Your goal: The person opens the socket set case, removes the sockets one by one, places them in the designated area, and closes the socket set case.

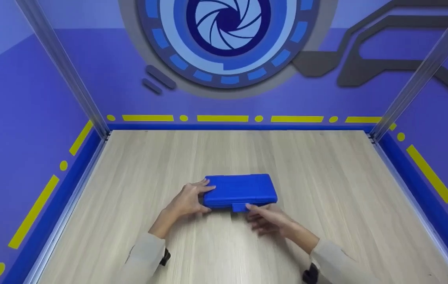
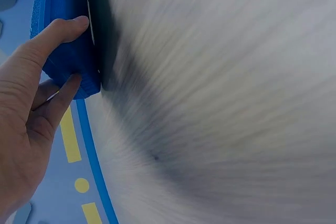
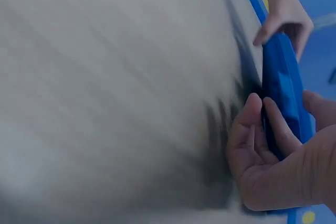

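Observation:
A flat blue plastic case (image 1: 240, 189), its lid down, is in the middle of the wooden table. My left hand (image 1: 189, 198) grips its left end, the thumb at the front side and the fingers spread over the top and end. A small blue flap (image 1: 240, 207) juts from the case's front edge. My right hand (image 1: 269, 219) pinches the flap's right side, thumb on top, with the other fingers curled below and in front. In the right wrist view, the right index finger (image 3: 281, 127) lies along the case's front side.
The wooden table (image 1: 137, 157) has a pale grain and is bounded by blue-purple panels with yellow marks. Metal posts (image 1: 72, 75) stand at the back corners. A dark band or strap (image 1: 165, 257) shows at the left sleeve, and another (image 1: 310, 273) at the right.

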A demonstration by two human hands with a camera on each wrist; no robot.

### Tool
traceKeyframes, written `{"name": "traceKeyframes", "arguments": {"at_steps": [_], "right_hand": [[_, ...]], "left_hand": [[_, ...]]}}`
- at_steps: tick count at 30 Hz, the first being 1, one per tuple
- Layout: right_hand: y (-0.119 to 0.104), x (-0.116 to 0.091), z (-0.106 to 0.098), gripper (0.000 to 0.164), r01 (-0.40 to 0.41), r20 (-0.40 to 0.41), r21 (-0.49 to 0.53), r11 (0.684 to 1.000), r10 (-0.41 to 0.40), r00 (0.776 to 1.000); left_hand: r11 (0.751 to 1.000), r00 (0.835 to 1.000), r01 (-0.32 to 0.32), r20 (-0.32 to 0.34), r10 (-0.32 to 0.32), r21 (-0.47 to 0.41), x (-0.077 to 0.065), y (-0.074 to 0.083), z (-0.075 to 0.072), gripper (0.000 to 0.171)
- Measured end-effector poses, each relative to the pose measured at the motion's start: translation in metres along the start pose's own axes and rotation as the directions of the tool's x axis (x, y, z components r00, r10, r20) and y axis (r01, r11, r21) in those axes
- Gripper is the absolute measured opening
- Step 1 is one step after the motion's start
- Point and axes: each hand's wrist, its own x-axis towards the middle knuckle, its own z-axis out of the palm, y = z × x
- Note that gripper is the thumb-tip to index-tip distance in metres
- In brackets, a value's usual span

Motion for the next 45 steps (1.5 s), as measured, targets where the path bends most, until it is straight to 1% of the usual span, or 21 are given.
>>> {"name": "traceKeyframes", "arguments": {"at_steps": [2,5,7,9,11,14,18,20,21,23,24,25,27,29,30,32,34,37,40,43,45], "right_hand": [[-0.001,-0.004,-0.018,0.063,0.027,-0.001,-0.041,0.999,-0.027,1.0],[-0.003,-0.008,-0.044,0.062,0.047,-0.04,-0.082,0.996,-0.051,0.998],[-0.003,-0.007,-0.057,0.062,0.061,-0.072,-0.093,0.994,-0.068,0.995],[-0.002,-0.005,-0.066,0.064,0.105,-0.088,-0.096,0.99,-0.114,0.99],[0.0,0.0,-0.069,0.069,0.174,-0.088,-0.097,0.98,-0.182,0.979],[0.001,0.007,-0.068,0.078,0.28,-0.067,-0.094,0.955,-0.287,0.956],[0.001,0.012,-0.062,0.078,0.317,-0.071,-0.058,0.947,-0.32,0.945],[0.0,0.013,-0.059,0.077,0.316,-0.075,-0.042,0.948,-0.319,0.945],[0.0,0.013,-0.057,0.077,0.311,-0.087,-0.037,0.95,-0.313,0.946],[-0.001,0.013,-0.056,0.076,0.306,-0.105,-0.042,0.951,-0.309,0.945],[-0.001,0.013,-0.056,0.076,0.307,-0.11,-0.049,0.95,-0.311,0.944],[-0.001,0.013,-0.055,0.076,0.306,-0.118,-0.053,0.951,-0.31,0.943],[-0.002,0.013,-0.055,0.075,0.307,-0.134,-0.065,0.95,-0.313,0.94],[-0.002,0.013,-0.055,0.074,0.319,-0.139,-0.077,0.945,-0.327,0.935],[-0.001,0.013,-0.054,0.074,0.326,-0.141,-0.086,0.941,-0.336,0.931],[0.0,0.013,-0.054,0.075,0.332,-0.141,-0.102,0.938,-0.344,0.928],[0.001,0.013,-0.052,0.077,0.324,-0.143,-0.11,0.94,-0.337,0.93],[0.005,0.011,-0.051,0.077,0.3,-0.153,-0.139,0.944,-0.32,0.935],[0.007,0.009,-0.05,0.074,0.302,-0.164,-0.166,0.939,-0.329,0.93],[0.01,0.006,-0.051,0.072,0.332,-0.139,-0.188,0.924,-0.36,0.923],[0.011,0.003,-0.054,0.073,0.346,-0.104,-0.176,0.922,-0.366,0.925]], "left_hand": [[1.0,1.0,0.0,0.006,0.0,0.012,-0.001,0.001,-0.001,0.074],[1.0,1.0,0.005,0.012,-0.005,0.025,-0.001,0.002,-0.002,0.073],[0.999,1.0,0.009,0.014,-0.009,0.032,-0.002,0.004,-0.002,0.073],[0.999,1.0,0.017,0.013,-0.017,0.042,-0.003,0.005,-0.002,0.072],[0.998,1.0,0.018,0.007,-0.018,0.064,-0.005,0.005,-0.002,0.072],[0.994,1.0,-0.005,-0.011,0.007,0.109,-0.008,0.004,0.001,0.069],[0.991,0.997,-0.03,-0.066,0.039,0.13,-0.011,0.001,0.006,0.064],[0.995,0.994,-0.03,-0.099,0.039,0.091,-0.011,0.0,0.008,0.062],[0.999,0.993,-0.02,-0.113,0.026,0.049,-0.011,0.0,0.009,0.063],[0.998,0.991,0.005,-0.133,-0.013,-0.059,-0.01,0.0,0.01,0.066],[0.991,0.99,0.019,-0.138,-0.038,-0.133,-0.01,0.0,0.01,0.069],[0.976,0.988,0.036,-0.142,-0.067,-0.213,-0.009,0.0,0.011,0.072],[0.929,0.981,0.081,-0.137,-0.139,-0.362,-0.009,0.001,0.011,0.081],[0.877,0.971,0.116,-0.131,-0.199,-0.467,-0.009,0.002,0.012,0.088],[0.857,0.966,0.129,-0.131,-0.222,-0.499,-0.009,0.002,0.013,0.09],[0.842,0.958,0.147,-0.138,-0.252,-0.519,-0.01,0.002,0.015,0.09],[0.841,0.951,0.164,-0.145,-0.274,-0.516,-0.012,0.002,0.018,0.088],[0.855,0.946,0.179,-0.156,-0.286,-0.487,-0.016,0.002,0.022,0.083],[0.859,0.94,0.191,-0.163,-0.3,-0.476,-0.02,0.002,0.024,0.077],[0.855,0.937,0.197,-0.163,-0.308,-0.48,-0.023,0.003,0.024,0.074],[0.853,0.938,0.2,-0.156,-0.308,-0.482,-0.026,0.004,0.022,0.073]]}}
